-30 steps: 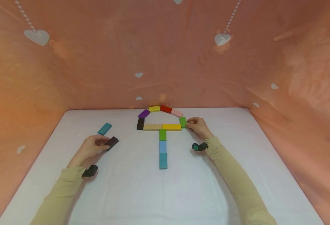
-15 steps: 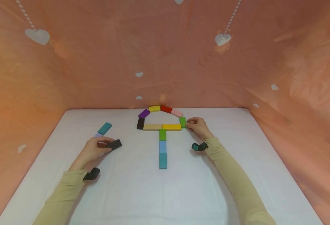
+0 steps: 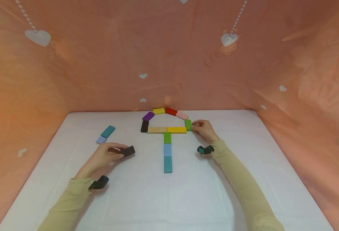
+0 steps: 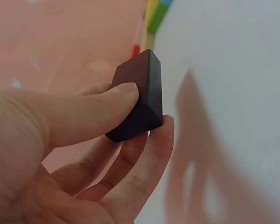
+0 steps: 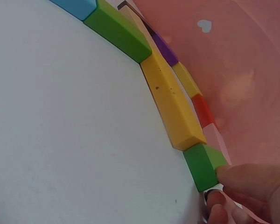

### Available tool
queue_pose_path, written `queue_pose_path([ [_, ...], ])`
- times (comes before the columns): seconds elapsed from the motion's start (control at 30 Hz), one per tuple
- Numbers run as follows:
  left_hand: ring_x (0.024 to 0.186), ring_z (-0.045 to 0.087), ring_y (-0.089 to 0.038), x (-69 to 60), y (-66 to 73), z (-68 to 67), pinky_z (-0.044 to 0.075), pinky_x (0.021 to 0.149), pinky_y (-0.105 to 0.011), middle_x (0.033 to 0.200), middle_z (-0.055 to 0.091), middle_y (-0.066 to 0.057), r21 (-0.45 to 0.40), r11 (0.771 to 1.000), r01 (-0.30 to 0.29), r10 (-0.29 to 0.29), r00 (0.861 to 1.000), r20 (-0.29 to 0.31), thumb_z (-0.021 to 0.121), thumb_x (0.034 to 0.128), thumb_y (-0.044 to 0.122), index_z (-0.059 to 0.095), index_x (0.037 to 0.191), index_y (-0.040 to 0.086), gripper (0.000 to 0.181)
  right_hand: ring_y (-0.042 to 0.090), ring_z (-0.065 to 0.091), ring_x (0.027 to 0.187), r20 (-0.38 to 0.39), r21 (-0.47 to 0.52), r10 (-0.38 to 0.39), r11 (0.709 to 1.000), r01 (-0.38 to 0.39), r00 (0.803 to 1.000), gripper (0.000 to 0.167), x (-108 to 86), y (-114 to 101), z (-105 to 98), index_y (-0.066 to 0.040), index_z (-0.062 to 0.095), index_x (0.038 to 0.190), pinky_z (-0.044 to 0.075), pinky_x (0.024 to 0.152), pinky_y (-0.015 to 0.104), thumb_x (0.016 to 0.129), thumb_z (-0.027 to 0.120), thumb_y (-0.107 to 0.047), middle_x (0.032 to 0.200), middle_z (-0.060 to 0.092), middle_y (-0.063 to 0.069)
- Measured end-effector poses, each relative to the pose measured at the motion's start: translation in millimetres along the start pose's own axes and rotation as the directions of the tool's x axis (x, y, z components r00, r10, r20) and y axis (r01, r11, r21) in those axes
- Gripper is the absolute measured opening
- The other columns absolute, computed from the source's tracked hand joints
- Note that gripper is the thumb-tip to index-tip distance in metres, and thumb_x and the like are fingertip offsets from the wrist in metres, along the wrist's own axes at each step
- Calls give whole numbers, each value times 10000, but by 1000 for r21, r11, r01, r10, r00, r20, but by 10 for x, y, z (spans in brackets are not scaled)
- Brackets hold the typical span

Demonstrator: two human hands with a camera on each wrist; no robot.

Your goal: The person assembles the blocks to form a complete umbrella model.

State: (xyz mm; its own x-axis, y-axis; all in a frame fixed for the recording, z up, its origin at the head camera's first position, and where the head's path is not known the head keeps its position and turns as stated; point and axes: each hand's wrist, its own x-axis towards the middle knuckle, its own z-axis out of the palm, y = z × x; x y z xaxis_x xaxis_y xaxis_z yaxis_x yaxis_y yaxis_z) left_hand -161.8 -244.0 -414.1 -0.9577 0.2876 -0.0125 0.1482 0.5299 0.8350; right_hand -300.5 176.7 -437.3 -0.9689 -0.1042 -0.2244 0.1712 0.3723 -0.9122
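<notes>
In the head view my left hand (image 3: 104, 157) holds a dark brown block (image 3: 128, 151) above the white tabletop, left of a row of coloured blocks. The left wrist view shows the thumb (image 4: 112, 102) against one face of that block, with fingers behind and beneath it. My right hand (image 3: 204, 130) grips the outer edge of a green block (image 3: 188, 125) lying at the right end of an arch. In the right wrist view its thumb touches this green block (image 5: 203, 163); other fingers curl below, and the far side is hidden.
The arch includes a purple block (image 3: 148, 115) and a red block (image 3: 171, 111). A yellow block (image 3: 176, 130) belongs to the crossbar; a teal block (image 3: 167, 165) ends the stem. Another teal block (image 3: 108, 131) touches a lavender block (image 3: 101, 140) at left. Pink cloth (image 3: 169, 64) surrounds the table.
My left hand has moved right and slightly nearer with the dark brown block, turning it flatter and uncovering the lavender block. The right hand stays at the green block.
</notes>
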Motion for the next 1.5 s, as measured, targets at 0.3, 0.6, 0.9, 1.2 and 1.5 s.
queue_pose_path([
  [0.3, 991, 618, -277, 29, 182, 181, 526, 809, -325, 1209, 615, -148, -183, 983, -19, 54, 981, 187, 717, 850, 94, 676, 1173, 59, 327, 188, 566, 808, 3, 5, -5, 1000, 5, 1000, 338, -2, -2, 8, 38, 590, 1203, 516, 685, 212, 895, 663, -82, 1030, 604, 163],
  [0.6, 999, 597, -286, 16, 315, 475, 525, 826, -344, 1202, 620, -115, -303, 952, 50, 61, 937, 345, 708, 867, 116, 691, 1156, 78, 291, 163, 566, 777, 2, -2, -24, 1000, 24, 1000, 317, -10, -10, -3, 48, 599, 1182, 505, 656, 210, 895, 657, -74, 998, 622, 156],
  [0.9, 983, 566, -246, -24, 357, 732, 487, 802, -283, 1118, 663, -58, -254, 967, 11, 97, 907, 410, 731, 845, 100, 713, 1111, 79, 268, 175, 559, 787, 5, -3, -17, 1000, 17, 1000, 313, -13, -23, -3, 44, 597, 1184, 502, 665, 212, 899, 651, -76, 1000, 617, 156],
  [1.2, 930, 562, -223, -97, 438, 931, 490, 789, -283, 1098, 658, -32, -228, 970, 81, 20, 911, 412, 746, 828, 86, 722, 1085, 110, 259, 176, 562, 769, -5, 3, -17, 1000, 17, 1000, 299, -2, -4, 1, 43, 612, 1162, 500, 641, 210, 888, 663, -67, 982, 630, 155],
  [1.5, 877, 557, -189, -169, 538, 1080, 486, 781, -304, 1015, 636, 4, -129, 988, 91, -45, 946, 322, 779, 807, 180, 707, 1058, 124, 267, 161, 557, 751, -8, 14, -29, 999, 29, 1000, 303, -6, -4, -3, 53, 610, 1163, 500, 640, 206, 884, 659, -55, 950, 631, 134],
])
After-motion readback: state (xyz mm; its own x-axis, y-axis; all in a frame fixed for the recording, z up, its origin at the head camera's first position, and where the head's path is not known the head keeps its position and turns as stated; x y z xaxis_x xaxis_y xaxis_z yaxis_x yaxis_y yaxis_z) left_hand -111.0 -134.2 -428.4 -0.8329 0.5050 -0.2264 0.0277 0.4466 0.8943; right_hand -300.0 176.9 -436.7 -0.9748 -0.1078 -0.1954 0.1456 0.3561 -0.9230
